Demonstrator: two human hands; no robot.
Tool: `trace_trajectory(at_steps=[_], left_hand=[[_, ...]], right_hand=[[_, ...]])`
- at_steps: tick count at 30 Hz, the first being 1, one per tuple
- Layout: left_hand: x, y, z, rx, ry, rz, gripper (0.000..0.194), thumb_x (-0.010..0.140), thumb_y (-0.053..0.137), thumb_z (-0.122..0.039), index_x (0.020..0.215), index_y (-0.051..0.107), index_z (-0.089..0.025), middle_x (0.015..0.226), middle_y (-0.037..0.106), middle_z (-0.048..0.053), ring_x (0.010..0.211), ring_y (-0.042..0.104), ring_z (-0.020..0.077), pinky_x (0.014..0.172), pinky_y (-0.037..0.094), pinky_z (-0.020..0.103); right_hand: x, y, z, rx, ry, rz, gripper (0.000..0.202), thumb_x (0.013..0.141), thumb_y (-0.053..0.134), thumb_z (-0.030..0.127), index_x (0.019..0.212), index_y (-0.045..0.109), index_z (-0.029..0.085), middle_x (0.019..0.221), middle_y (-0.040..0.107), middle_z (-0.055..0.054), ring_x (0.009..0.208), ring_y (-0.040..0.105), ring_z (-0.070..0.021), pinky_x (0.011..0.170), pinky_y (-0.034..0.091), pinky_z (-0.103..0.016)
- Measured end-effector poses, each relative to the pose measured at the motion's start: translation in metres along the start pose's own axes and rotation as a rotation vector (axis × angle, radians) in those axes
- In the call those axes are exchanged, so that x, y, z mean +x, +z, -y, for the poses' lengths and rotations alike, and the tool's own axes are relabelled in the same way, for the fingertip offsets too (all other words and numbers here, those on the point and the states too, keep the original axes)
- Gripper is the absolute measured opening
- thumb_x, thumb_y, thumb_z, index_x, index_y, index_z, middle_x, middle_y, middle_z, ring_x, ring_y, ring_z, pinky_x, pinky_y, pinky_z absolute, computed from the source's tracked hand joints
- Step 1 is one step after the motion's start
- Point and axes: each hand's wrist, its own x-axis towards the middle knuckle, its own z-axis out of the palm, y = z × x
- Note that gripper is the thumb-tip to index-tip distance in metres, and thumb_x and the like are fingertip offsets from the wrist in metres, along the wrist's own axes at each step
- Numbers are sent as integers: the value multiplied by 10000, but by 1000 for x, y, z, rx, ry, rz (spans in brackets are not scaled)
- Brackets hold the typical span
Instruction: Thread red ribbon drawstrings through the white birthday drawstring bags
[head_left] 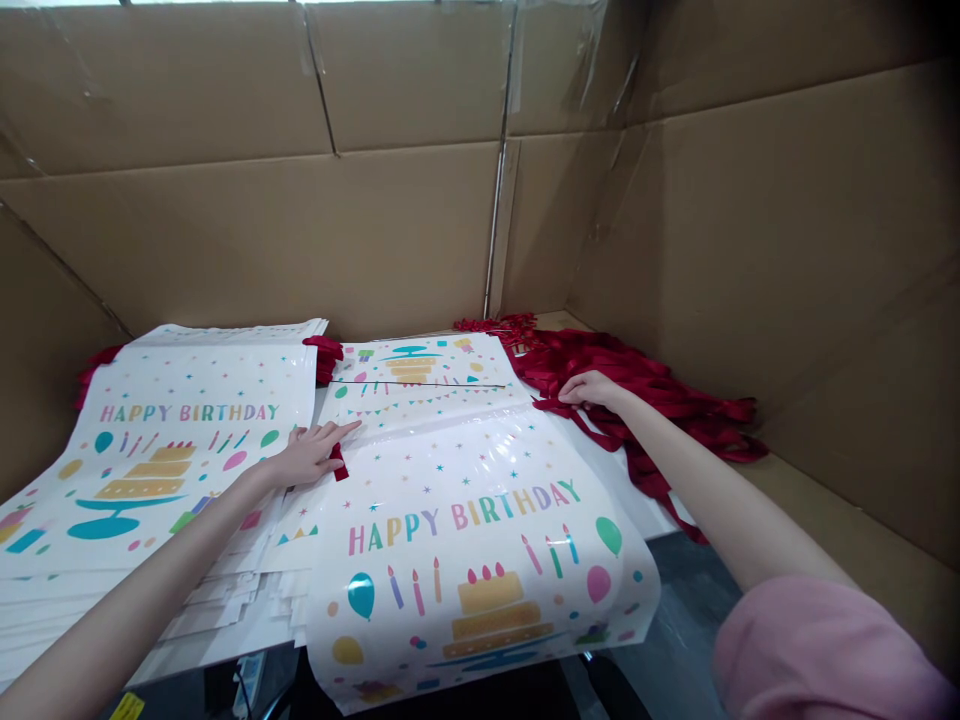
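I have a brown work surface (832,520) in front of me, mostly covered, its bare part showing as a strip along the right and a small patch at the back. To my left lies a stack of white printed sheets (202,385), lettered HAPPY BIRTHDAY, its lower layers stepping out unevenly toward me. Just beside it, in the middle, lie more birthday sheets (465,462), the front one reaching past my near edge and curving downward. On my right sprawls a tangled heap of red ribbons (615,365), some strands trailing over a white layer (654,512) whose material I cannot tell.
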Motion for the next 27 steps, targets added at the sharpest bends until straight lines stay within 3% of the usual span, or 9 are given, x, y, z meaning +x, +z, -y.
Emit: trace_trajectory(at_steps=[17, 27], left_hand=[[1, 1, 3, -19, 20, 12, 606, 897, 360, -348, 1459, 134, -353, 1204, 457, 99, 1124, 415, 307, 980, 197, 597], [0, 2, 2, -1, 28, -17, 586, 905, 340, -372, 1462, 159, -344, 1207, 472, 93, 1112, 431, 299, 993, 224, 543]], right_hand=[[-9, 0, 8, 92, 43, 10, 148, 619, 771, 176, 710, 673, 114, 587, 644, -58, 576, 606, -130, 429, 415, -170], [-10, -1, 9, 80, 50, 41, 150, 639, 759, 204, 742, 688, 122, 633, 665, -65, 615, 625, -135, 444, 436, -158]])
